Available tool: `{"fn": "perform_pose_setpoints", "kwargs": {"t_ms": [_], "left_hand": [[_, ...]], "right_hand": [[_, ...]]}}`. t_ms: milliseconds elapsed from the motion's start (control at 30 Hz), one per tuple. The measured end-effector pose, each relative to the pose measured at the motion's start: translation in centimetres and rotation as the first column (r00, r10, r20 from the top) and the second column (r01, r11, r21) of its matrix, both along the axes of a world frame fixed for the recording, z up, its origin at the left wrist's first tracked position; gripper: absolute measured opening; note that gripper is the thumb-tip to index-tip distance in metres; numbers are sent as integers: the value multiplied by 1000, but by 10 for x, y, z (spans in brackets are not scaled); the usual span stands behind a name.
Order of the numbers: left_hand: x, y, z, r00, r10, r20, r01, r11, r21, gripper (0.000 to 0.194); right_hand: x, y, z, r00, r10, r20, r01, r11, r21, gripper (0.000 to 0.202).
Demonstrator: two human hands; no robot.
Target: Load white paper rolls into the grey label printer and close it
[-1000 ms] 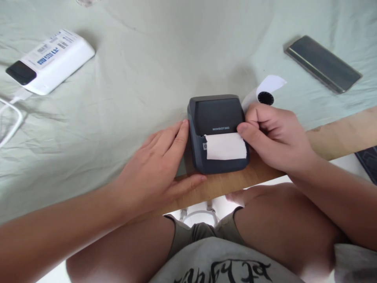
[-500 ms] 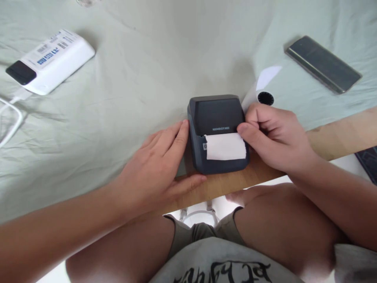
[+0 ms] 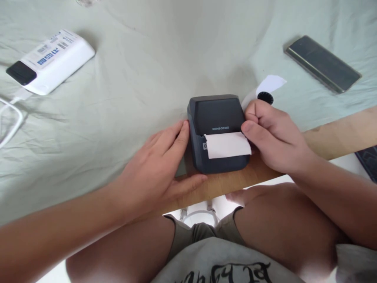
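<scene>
A dark blue label printer stands near the table's front edge, with white label paper lying out over its front. Against the printer's left side rest the fingertips of my left hand, its thumb apart on the wooden edge. My right hand is closed at the printer's right side, thumb against curled fingers near the paper's right end; what it pinches is hidden. Just behind that hand lies a white roll with a black round end and a loose white flap.
A white device with a black end and a white cable lies at the far left. At the right back is a dark phone. A pale green cloth covers the table behind its wooden front edge.
My right thumb has drawn slightly to the right, away from the printer. The paper's free end has shifted right, and the roll's flap has swung a little. My left hand stays in place.
</scene>
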State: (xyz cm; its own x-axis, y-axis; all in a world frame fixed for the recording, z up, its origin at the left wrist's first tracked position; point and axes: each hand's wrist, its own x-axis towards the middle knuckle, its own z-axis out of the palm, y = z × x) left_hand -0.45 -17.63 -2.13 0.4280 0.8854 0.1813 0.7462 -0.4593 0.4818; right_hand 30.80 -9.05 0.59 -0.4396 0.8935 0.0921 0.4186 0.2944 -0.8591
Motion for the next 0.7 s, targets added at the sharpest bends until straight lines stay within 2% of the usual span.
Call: {"fn": "perform_pose_setpoints", "kwargs": {"t_ms": [233, 300, 400, 467, 533, 600, 700], "left_hand": [[-1, 4, -3, 999, 45, 28, -43, 997, -61, 101], [-1, 6, 0, 998, 60, 31, -58, 996, -70, 103], [-1, 10, 8, 999, 38, 14, -35, 986, -161, 105], [0, 12, 13, 1000, 11, 1, -11, 979, -202, 104], [2, 13, 18, 1000, 2, -14, -5, 983, -184, 101], [4, 14, 20, 999, -8, -36, 2, 985, -170, 100], [6, 15, 22, 998, -39, -58, 27, 981, -193, 106]], "right_hand": [[4, 3, -5, 998, 57, -13, -57, 998, -40, 64], [5, 4, -6, 998, 66, -19, -67, 997, -50, 63], [5, 3, -5, 998, 56, -40, -58, 997, -58, 62], [2, 1, 0, 998, 29, -62, -32, 999, -39, 64], [-3, -2, 9, 996, -13, -88, 13, 1000, -9, 65], [-10, -5, 21, 993, -63, -98, 67, 997, 32, 57], [-19, -5, 36, 990, -130, -60, 140, 964, 228, 41]]}}
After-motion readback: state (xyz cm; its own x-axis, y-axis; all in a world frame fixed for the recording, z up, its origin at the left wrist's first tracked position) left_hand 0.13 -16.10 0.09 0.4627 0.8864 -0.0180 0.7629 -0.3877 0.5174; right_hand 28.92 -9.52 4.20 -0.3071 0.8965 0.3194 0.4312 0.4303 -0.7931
